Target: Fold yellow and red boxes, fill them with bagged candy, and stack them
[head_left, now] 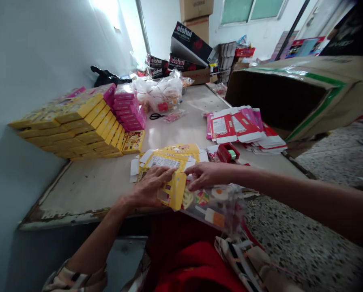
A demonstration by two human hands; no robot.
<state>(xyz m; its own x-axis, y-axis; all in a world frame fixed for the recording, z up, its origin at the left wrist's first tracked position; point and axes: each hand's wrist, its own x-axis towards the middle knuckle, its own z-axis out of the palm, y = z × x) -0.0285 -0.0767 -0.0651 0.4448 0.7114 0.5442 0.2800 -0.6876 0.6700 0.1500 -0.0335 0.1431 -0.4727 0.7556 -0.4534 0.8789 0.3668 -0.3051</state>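
At the table's [90,188] six o'clock edge, the left hand [149,185] grips a yellow carton [179,191], best steadied without crushing it, while the right hand [205,174] curls at the carton's two o'clock, whether grasping anything I cannot tell.

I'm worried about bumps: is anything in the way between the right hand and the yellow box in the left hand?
Nothing visible. The right hand is right beside the yellow box in the left hand, maybe touching it. The clear packet lies below the right hand, not between.
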